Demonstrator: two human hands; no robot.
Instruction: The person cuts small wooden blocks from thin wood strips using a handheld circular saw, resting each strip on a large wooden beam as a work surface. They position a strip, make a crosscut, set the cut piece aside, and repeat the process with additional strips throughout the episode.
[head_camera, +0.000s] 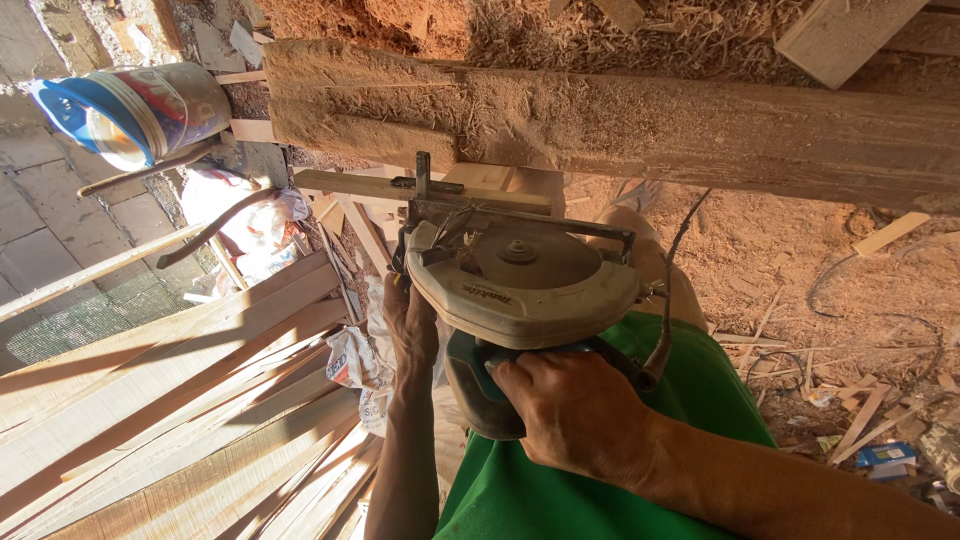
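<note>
Sawdust floor; right hand (575, 415) gripping saw (520, 290)

Warm, bright daylight falls from the upper left of the frame, glaring on the tin can (150, 110) there. Soft shadows lie across the slats at lower left. Focus is sharp centrally; edges bend slightly.

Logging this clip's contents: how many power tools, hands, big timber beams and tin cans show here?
Circular saw: 1
Hands, left hand and right hand: 2
Sawdust-covered timber beam: 1
Tin can: 1
Total: 5
</note>
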